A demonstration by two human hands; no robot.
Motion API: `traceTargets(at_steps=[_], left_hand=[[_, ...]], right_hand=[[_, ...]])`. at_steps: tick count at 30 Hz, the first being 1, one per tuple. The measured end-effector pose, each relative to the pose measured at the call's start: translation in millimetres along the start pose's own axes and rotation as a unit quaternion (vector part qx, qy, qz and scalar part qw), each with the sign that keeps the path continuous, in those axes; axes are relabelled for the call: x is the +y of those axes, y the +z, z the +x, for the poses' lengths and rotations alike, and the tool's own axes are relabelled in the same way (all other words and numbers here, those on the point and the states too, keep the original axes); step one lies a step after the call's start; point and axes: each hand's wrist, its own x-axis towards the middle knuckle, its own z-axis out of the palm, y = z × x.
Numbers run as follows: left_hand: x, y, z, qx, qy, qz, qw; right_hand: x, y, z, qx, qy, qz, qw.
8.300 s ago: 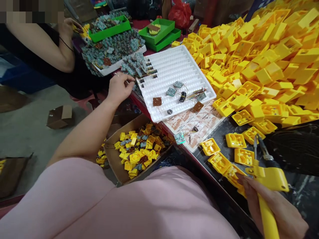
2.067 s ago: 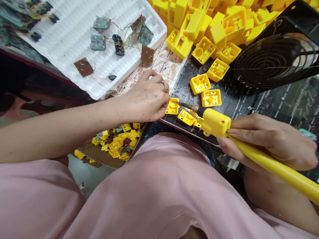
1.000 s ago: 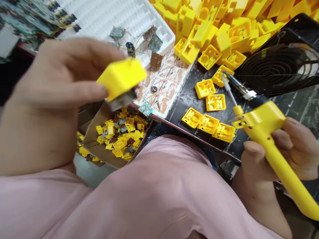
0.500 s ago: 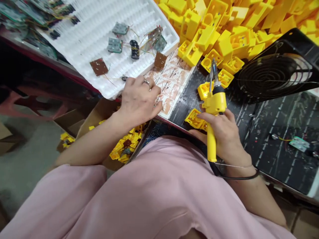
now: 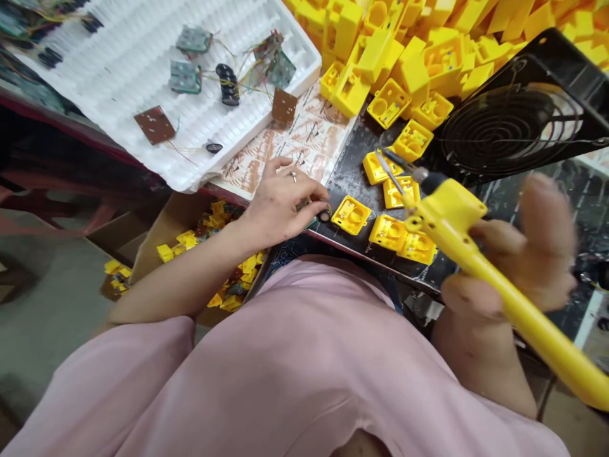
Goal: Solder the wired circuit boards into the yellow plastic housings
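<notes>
At the table's front edge, my left hand [image 5: 285,203] is closed on a small green circuit board with a round black part [image 5: 324,216] attached, mostly hidden by my fingers. My right hand [image 5: 518,254], partly blurred, grips a yellow soldering gun [image 5: 457,222]. The gun's metal tip and thin side tube point up and left, over small open yellow housings [image 5: 402,190]. Beside my left hand lies another open yellow housing [image 5: 352,214]. Two more housings [image 5: 387,232] sit along the front edge, just left of the gun.
A white foam tray [image 5: 143,82] at upper left bears wired circuit boards [image 5: 185,76] and brown square boards [image 5: 155,124]. Yellow housings [image 5: 447,57] are heaped at the back. A black fan [image 5: 504,127] stands on the right. Below left is a cardboard box [image 5: 152,235] of yellow parts.
My left hand has moved right, away from the foam tray, bringing the circuit board toward the housings. My right hand has moved right, and the soldering gun has tilted over to the left.
</notes>
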Motion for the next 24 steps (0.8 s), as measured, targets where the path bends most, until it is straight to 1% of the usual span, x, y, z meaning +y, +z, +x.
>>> traceTargets(at_steps=[2, 3, 5, 7, 10, 11, 13, 15, 17, 19, 22, 24], left_hand=[[1, -0.9, 5, -0.015, 0.006, -0.008, 1.000], [2, -2.5, 7, -0.022, 0.010, -0.012, 1.000], [3, -7.0, 11, -0.033, 0.014, -0.009, 0.999], [4, -11.3, 16, -0.041, 0.012, 0.015, 0.999], [10, -13.0, 24, -0.064, 0.010, 0.076, 0.995], [13, -12.0, 27, -0.073, 0.013, 0.096, 0.993], [18, -8.6, 33, -0.089, 0.027, 0.128, 0.987], [22, -5.1, 37, -0.100, 0.042, 0.147, 0.983], [24, -3.2, 40, -0.111, 0.050, 0.156, 0.980], [25, -3.7, 41, -0.115, 0.048, 0.161, 0.979], [24, -8.7, 41, -0.118, 0.049, 0.163, 0.978], [24, -13.8, 39, -0.133, 0.055, 0.157, 0.977]], right_hand=[[7, -7, -5, 0.131, -0.031, -0.002, 0.991], [12, -7, -7, 0.181, -0.046, -0.002, 0.982], [20, -7, -8, 0.233, -0.056, 0.016, 0.971], [25, -7, -11, 0.250, -0.052, 0.032, 0.966], [20, -10, -18, 0.218, -0.030, 0.010, 0.976], [16, -12, -21, 0.194, -0.022, 0.004, 0.981], [9, -15, -25, 0.122, -0.009, 0.010, 0.992], [3, -18, -27, 0.056, -0.037, 0.030, 0.997], [0, -19, -28, 0.010, -0.070, 0.039, 0.997], [-4, -19, -27, -0.016, -0.096, 0.039, 0.994], [-10, -21, -24, -0.051, -0.080, 0.024, 0.995], [-14, -25, -22, -0.076, -0.077, 0.011, 0.994]])
